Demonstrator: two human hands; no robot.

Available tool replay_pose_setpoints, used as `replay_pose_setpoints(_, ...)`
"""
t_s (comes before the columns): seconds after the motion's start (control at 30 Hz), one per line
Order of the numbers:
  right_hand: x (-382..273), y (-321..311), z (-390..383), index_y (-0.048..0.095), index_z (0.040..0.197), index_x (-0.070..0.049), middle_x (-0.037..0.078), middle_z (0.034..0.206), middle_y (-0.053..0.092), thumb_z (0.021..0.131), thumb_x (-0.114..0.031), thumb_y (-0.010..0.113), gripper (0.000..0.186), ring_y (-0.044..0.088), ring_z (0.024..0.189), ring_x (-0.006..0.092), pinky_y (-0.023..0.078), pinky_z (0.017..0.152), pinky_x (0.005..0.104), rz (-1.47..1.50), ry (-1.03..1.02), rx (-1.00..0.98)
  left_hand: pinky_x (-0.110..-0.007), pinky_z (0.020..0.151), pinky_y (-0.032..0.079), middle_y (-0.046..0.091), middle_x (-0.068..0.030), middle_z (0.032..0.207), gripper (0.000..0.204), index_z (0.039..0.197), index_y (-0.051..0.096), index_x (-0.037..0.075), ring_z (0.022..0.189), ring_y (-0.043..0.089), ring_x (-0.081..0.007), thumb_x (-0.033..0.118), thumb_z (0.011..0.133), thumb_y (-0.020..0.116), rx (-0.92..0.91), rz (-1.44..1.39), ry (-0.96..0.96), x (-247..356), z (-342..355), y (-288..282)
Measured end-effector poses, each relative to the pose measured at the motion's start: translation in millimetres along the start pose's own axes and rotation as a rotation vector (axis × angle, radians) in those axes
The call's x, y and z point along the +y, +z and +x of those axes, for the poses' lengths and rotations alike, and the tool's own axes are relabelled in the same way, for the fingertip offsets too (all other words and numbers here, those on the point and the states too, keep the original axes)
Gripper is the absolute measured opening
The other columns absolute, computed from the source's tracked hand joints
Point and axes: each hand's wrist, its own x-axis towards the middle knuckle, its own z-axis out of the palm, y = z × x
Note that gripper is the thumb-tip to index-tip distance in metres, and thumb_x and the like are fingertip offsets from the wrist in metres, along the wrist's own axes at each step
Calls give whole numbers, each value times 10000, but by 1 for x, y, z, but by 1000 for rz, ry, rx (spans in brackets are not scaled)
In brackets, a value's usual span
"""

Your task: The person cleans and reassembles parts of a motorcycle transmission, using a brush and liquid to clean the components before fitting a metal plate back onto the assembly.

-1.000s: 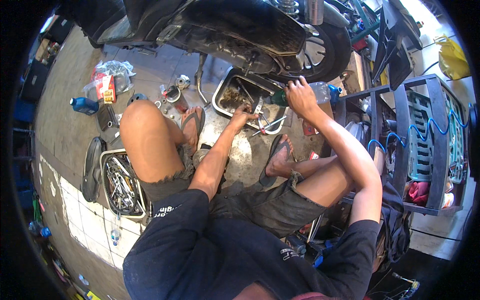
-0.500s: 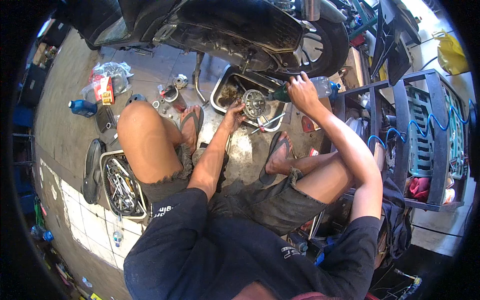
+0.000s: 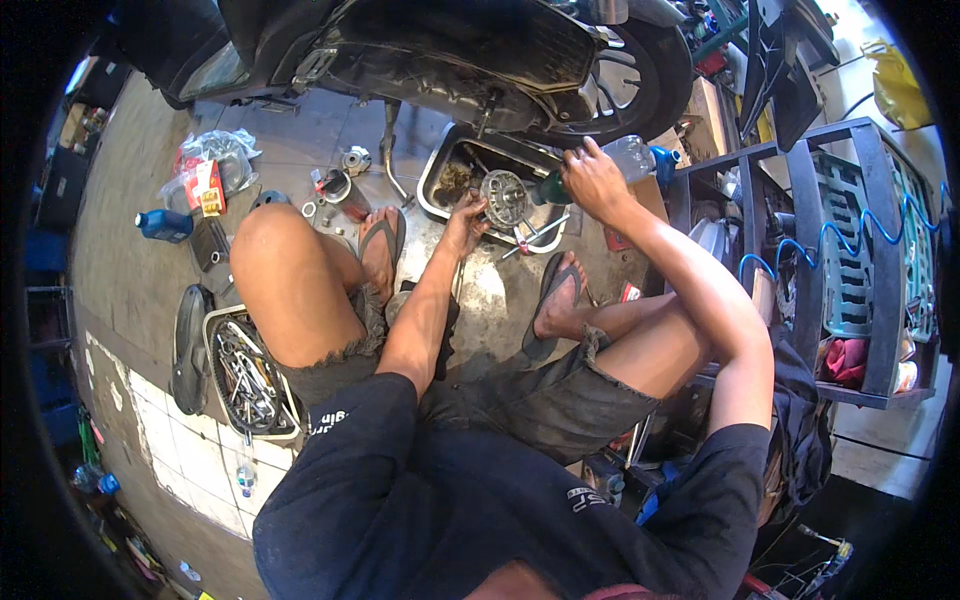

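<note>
Disc (image 3: 506,199): round metal part, face up toward the camera, held over the near side of the black tray.
Left hand (image 3: 466,222): fingers grasping the disc by its left edge.
Right hand (image 3: 596,182): fingers wrapped around the bottle.
Bottle (image 3: 630,157): clear plastic, green at the narrow end, tilted; that end points left, just beside the disc (whether it touches, cannot tell).
Tray (image 3: 429,178): dark inside, pale rim, brownish matter at left; on the floor below the motorbike.
Bar tool (image 3: 545,230): bright metal with a red part, at the tray's near right corner.
Motorbike (image 3: 450,62): black, across the top, wheel (image 3: 668,90) at right.
Can (image 3: 345,194): open-topped, on the floor left of the tray.
Blue jug (image 3: 163,225): far left, near a red box (image 3: 205,187).
Tool bin (image 3: 210,362): pale rim, filled with tools, beside the left thigh.
Rack (image 3: 800,225): dark bars, at right; blue hose (image 3: 842,257) coiled along it.
</note>
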Motion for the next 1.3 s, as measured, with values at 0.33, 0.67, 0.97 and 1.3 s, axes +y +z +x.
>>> replay_pose_setpoints(0.33, -11, 0, 3, 736, 967, -43, 145, 1039, 690, 982, -223, 514, 286, 669, 1040, 250, 370, 1104, 438, 29, -66, -2, -253, 689, 467, 638, 28, 1017, 158, 1032, 573, 167, 910, 621, -98, 98, 923, 664, -21, 75, 12, 7, -7, 5)
replay_pose_setpoints(0.67, -9, -6, 3, 744, 902, -19, 144, 1001, 693, 946, -205, 538, 282, 667, 975, 245, 378, 1071, 410, -40, -61, 79, -192, 563, 351, 571, 70, 926, 160, 981, 576, 175, 793, 518, -23, 85, 909, 687, 41, 124, 21, 4, -1, 7)
replay_pose_setpoints(0.97, -10, -12, 6, 738, 901, -32, 148, 983, 677, 951, -209, 535, 274, 665, 987, 261, 369, 1097, 445, -25, -36, -16, -216, 581, 396, 606, 56, 981, 147, 1040, 601, 159, 832, 565, -53, 98, 924, 667, -38, 85, 60, 1, 4, -3)
replay_pose_setpoints(1.3, -4, -21, 3, 729, 1037, -35, 147, 1090, 654, 975, -211, 516, 283, 645, 1088, 285, 376, 1122, 458, -141, 25, 46, -263, 740, 549, 647, 8, 1086, 197, 1158, 570, 133, 971, 634, -115, 232, 991, 607, -24, 96, 9, 2, -10, 17)
